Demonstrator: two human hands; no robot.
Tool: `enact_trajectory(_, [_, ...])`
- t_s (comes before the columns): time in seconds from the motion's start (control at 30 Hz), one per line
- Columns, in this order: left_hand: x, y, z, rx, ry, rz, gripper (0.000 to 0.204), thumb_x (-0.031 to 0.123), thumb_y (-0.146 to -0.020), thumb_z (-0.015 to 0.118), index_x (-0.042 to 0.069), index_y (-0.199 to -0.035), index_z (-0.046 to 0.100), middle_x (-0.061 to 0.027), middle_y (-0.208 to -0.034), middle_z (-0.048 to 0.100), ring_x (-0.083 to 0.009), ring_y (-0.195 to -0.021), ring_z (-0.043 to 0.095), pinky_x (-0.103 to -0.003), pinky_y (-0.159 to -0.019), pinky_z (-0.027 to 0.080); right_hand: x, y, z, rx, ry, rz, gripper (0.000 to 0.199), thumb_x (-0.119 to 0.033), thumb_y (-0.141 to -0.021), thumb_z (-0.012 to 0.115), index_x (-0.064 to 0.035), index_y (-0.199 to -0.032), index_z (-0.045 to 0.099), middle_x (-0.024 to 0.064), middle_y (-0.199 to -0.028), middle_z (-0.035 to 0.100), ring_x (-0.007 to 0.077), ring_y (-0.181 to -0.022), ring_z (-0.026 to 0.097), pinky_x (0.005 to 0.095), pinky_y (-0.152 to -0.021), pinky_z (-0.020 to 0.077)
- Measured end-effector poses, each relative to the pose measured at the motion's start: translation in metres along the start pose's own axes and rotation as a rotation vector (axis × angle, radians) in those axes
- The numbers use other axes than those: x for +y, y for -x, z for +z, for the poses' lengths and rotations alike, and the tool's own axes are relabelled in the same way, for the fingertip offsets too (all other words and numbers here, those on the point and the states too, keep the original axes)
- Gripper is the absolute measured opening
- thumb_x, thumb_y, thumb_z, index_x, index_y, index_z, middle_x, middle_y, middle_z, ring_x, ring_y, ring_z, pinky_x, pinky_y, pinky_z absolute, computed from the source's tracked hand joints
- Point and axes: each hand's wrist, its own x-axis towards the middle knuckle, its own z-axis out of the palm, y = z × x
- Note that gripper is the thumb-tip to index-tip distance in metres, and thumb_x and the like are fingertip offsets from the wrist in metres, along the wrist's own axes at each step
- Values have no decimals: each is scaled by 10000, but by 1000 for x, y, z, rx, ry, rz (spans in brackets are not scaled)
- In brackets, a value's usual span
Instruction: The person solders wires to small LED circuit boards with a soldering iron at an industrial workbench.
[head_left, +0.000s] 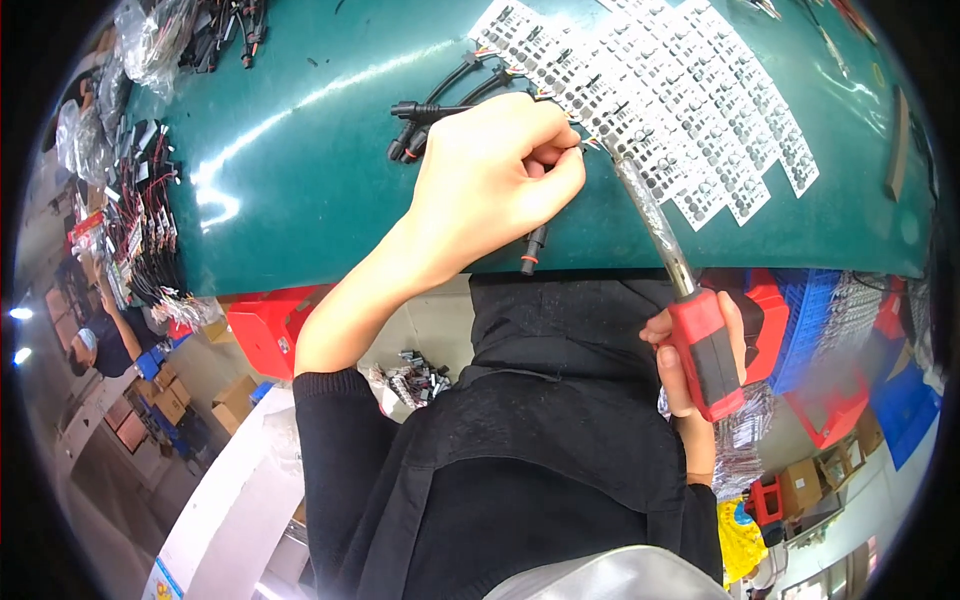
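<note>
My left hand (495, 175) is closed in a pinch over the green table, gripping a thin cable by its coloured wire ends. The cable's black connector (535, 250) with an orange ring hangs below the hand. In my right hand (673, 378) is a soldering iron (708, 350) with a red and black handle and a long metal barrel. Its tip meets the near edge of a white circuit board panel (690, 90), right beside the wire ends. Several black cables (430, 112) with connectors lie behind my left hand, their wires running to the panel's left edge.
The green table (290, 190) spans the far side. Bundles of wires (150, 220) and plastic bags (150, 45) lie at its left end, black cables (235, 25) nearby. Red bins (265, 335) and a blue crate (805, 325) stand below the table's edge. Another person (105, 340) is at far left.
</note>
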Motion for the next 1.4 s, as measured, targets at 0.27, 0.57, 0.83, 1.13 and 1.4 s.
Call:
enact_trajectory(0.27, [-3, -1, 3, 20, -36, 60, 93, 10, -717, 680, -20, -791, 633, -20, -693, 594, -38, -607, 590, -155, -526, 453, 6, -13, 0, 7, 154, -148, 564, 32, -734, 619, 82, -1255, 407, 167, -805, 656, 202, -677, 658, 283, -648, 536])
enact_trajectory(0.57, [-1, 0, 4, 23, -12, 43, 94, 8, -724, 676, -29, -797, 630, -32, -718, 605, -42, -629, 602, -159, -547, 473, -3, -9, 1, 137, -141, 13, 705, -144, -774, 647, -2, -1351, 268, 187, -865, 634, 258, -778, 640, 463, -883, 453])
enact_trajectory(0.83, [1, -1, 3, 18, -42, 32, 105, 12, -727, 677, -27, -816, 636, -33, -724, 613, -43, -627, 596, -159, -563, 478, -5, -46, 13, 213, -583, -8, 840, -217, -747, 641, -99, -1407, 136, 106, -820, 583, 220, -701, 591, 635, -1048, 177])
enact_trajectory(1.13, [3, -10, -10, -214, 498, -478, 146, 24, -800, 664, -49, -918, 619, -53, -749, 632, -68, -625, 594, -189, -588, 496, 0, -55, 22, 174, -625, 24, 813, -216, -734, 632, -27, -1371, 163, 132, -850, 578, 238, -723, 588, 639, -1044, 185])
enact_trajectory(1.4, [4, -1, -2, -114, 453, -396, 176, 31, -790, 669, -16, -955, 628, -17, -739, 631, -31, -593, 554, -161, -566, 461, -15, -36, 17, 191, -471, 119, 818, -222, -761, 657, -23, -1368, 146, 149, -870, 579, 251, -781, 602, 598, -973, 355])
